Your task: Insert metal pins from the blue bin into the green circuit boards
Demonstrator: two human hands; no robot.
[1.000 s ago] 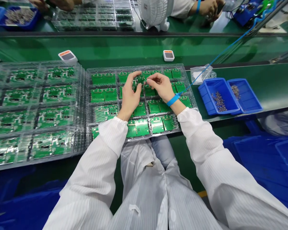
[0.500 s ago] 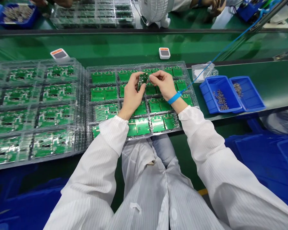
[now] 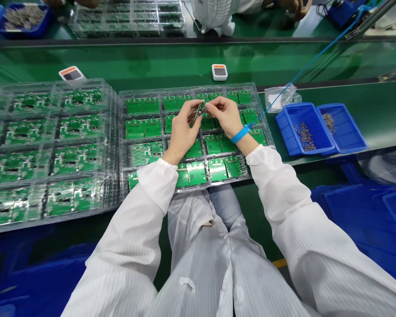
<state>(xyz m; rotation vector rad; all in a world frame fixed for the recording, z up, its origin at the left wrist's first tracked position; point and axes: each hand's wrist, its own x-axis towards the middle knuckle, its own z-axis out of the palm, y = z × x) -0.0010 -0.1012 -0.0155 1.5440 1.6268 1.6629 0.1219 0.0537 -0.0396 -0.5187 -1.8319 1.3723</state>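
Head camera — left hand point(image 3: 183, 129) pinching thin circuit board point(image 3: 199, 112), right hand point(image 3: 228, 116) closed at its edge; clear plastic tray point(image 3: 261, 113) beneath

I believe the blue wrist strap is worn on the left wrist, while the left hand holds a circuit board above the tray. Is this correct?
Not quite: the head view shows the blue wrist strap on the right wrist. The left hand does hold a circuit board above the tray.
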